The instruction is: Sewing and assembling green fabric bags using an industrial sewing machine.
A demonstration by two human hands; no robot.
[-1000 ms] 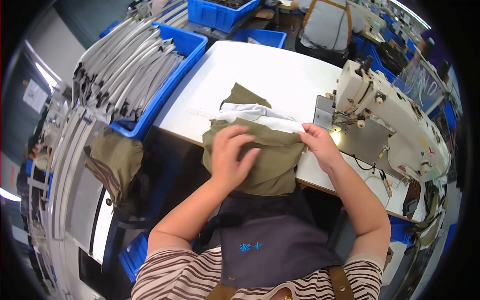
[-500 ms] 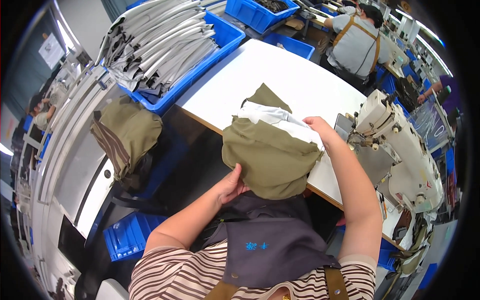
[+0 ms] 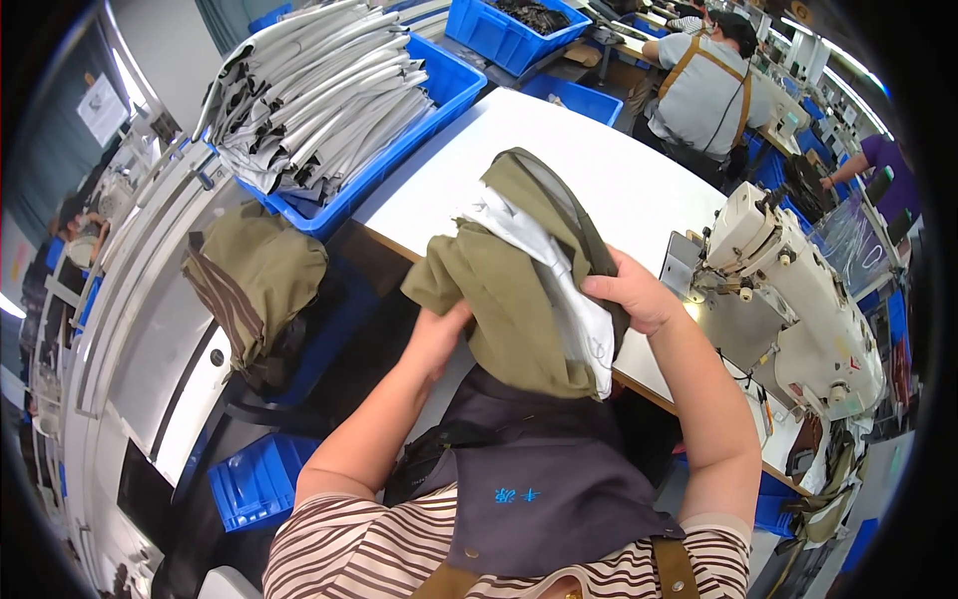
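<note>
An olive-green fabric piece [image 3: 509, 309], sewn and bulky, is held up over the near edge of the white tabletop [image 3: 589, 150]. A strip of white lining [image 3: 544, 255] shows between its folds, and a darker inner side curls along its right. My left hand [image 3: 439, 334] grips the left part from beneath, its fingertips hidden behind the cloth. At the right edge my right hand [image 3: 639, 292] is closed on the cloth, thumb on the near side and the other fingers mostly hidden.
A white sewing machine [image 3: 798, 295] stands at the right of the table. At the upper left, a blue bin [image 3: 334, 215] holds stacked grey-white pieces [image 3: 319, 95]. Another olive fabric piece [image 3: 264, 265] hangs at the left. A co-worker [image 3: 704, 90] sits beyond the table.
The fabric piece has been turned and folded more upright, exposing more white lining and the dark inner side. My left hand has risen slightly; my right hand has moved lower along the edge.
</note>
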